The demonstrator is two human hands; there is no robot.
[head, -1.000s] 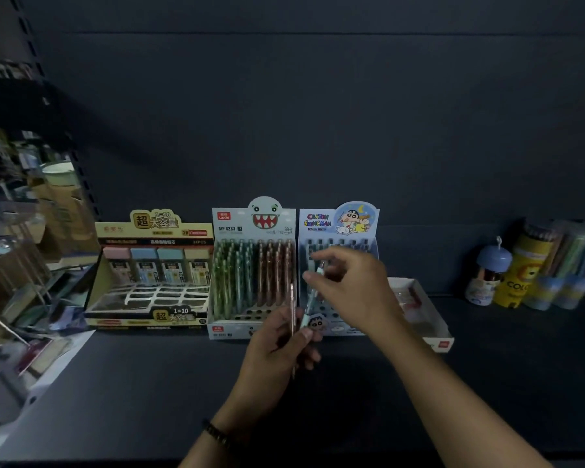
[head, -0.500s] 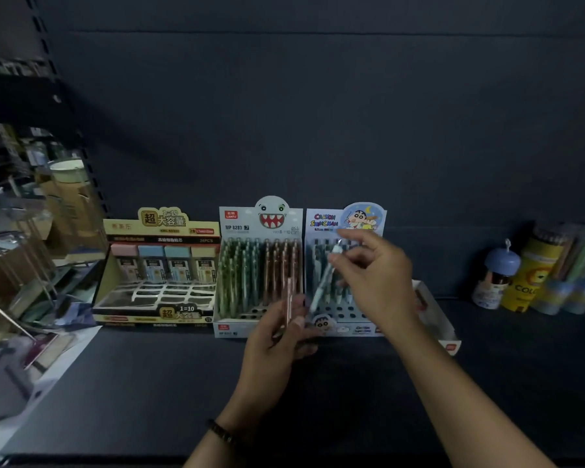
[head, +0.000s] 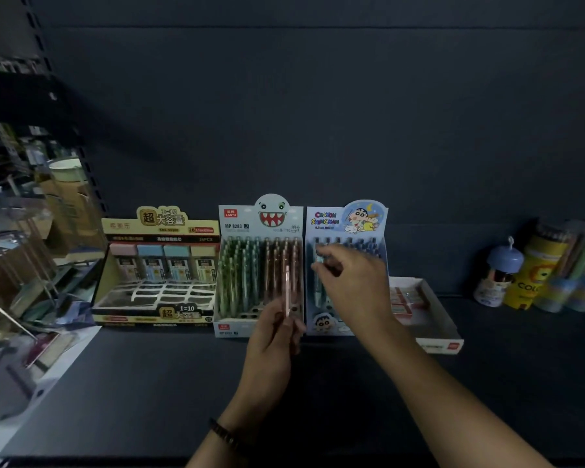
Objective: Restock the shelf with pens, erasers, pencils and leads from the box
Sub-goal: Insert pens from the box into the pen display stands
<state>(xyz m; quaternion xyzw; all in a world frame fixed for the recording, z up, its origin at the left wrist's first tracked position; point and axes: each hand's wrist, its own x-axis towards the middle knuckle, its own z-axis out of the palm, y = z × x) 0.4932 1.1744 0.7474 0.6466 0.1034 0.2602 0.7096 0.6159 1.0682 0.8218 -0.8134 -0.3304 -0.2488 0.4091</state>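
**Pink and pale pens held at the display boxes**

Half a second ago the right hand [head: 355, 285] held its pale pen [head: 318, 286] slanted across the Crayon Shin-chan box [head: 347, 219]. Now the hand sits a little lower and further left, thumb and fingers pinching the pen's top, and the pen stands close to upright over the box's left column. The left hand [head: 274, 336] (a dark bead bracelet [head: 227, 437] on its wrist) keeps its fingers curled round a pink pen [head: 287, 288], upright before the monster-face box [head: 260, 224].

Counted: two pens in hand, three upright display boxes in a row on the dark shelf [head: 149, 383], and one low white eraser tray [head: 443, 339] just right of them. The yellow lead box [head: 159, 228] shows four cases in its back row: one pink, two blue, one yellowish. The pens standing in the boxes are too dim to count.
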